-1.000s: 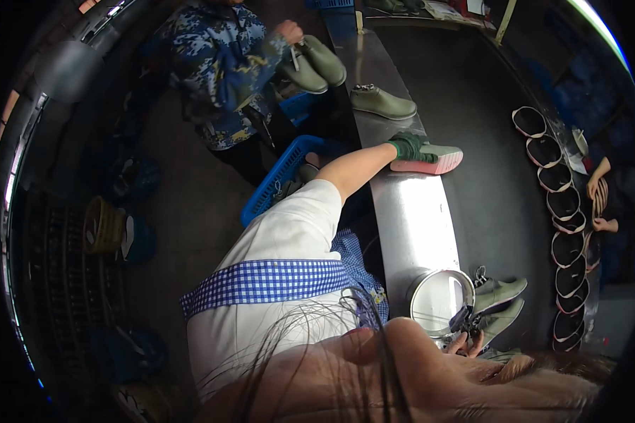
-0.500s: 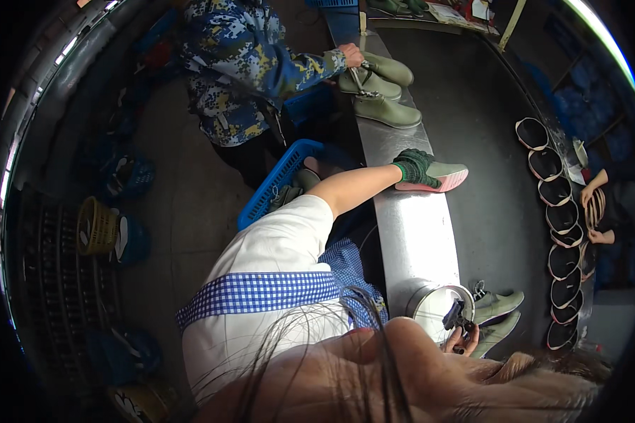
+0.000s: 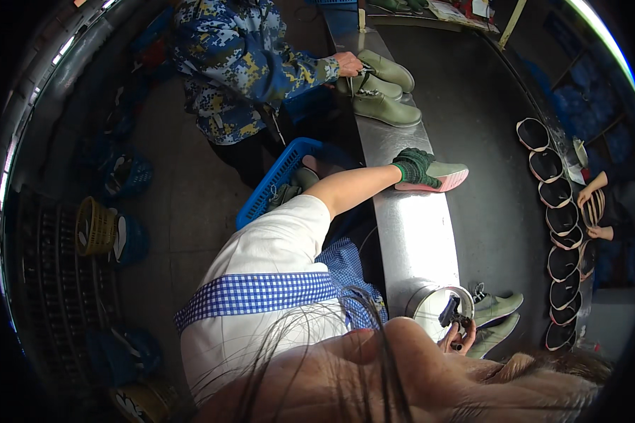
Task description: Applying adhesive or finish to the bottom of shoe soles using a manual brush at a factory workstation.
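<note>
My left hand, in a dark green knitted glove, is closed around the ankle part of a green low boot with a pink sole. That boot lies sideways on the metal ledge. My bare right hand grips a dark brush-like tool by its handle. Its head is over a round, pale metal pan on the ledge. Just beyond my right hand stand two green shoes, partly hidden by the hand.
A co-worker in a camouflage jacket handles green boots farther up the ledge. A blue basket holding footwear stands beside my left arm. Across the dark belt runs a row of black, pale-rimmed boot openings; another person's hands are behind it.
The brush-like tool in my right hand has shifted slightly left and up over the pan. My left hand and boot stay put. The co-worker's hand has moved a little at the boots.
</note>
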`<state>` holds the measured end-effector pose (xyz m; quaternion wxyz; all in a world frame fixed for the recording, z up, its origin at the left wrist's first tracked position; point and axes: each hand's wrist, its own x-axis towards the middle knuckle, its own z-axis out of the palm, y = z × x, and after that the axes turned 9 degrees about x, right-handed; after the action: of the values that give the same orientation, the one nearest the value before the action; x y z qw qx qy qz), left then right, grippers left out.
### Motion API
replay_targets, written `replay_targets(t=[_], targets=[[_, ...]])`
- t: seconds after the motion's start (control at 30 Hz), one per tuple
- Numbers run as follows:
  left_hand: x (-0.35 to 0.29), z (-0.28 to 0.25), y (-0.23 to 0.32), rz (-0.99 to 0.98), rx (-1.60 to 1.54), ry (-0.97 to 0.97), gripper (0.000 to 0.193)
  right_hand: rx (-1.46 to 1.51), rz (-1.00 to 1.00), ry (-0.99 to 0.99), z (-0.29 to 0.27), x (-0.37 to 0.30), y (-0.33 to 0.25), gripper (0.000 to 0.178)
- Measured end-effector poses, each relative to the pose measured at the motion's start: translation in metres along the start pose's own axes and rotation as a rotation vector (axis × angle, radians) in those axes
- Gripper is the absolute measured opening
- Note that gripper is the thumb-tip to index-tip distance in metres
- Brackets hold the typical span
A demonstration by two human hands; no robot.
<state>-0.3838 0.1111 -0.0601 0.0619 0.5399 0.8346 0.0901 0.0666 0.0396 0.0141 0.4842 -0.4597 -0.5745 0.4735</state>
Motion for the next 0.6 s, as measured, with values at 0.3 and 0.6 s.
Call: replay_targets(t=[0.3, 0.6], targets=[[0.0, -0.004, -0.002, 0.0, 0.004, -0.01, 0.083, 0.004, -0.03, -0.018, 0.004, -0.002, 0.0, 0.039], [-0.009, -0.004, 0.001, -0.003, 0.016, -0.01, 0.08, -0.029, -0.035, -0.034, 0.0, -0.006, 0.008, 0.04]])
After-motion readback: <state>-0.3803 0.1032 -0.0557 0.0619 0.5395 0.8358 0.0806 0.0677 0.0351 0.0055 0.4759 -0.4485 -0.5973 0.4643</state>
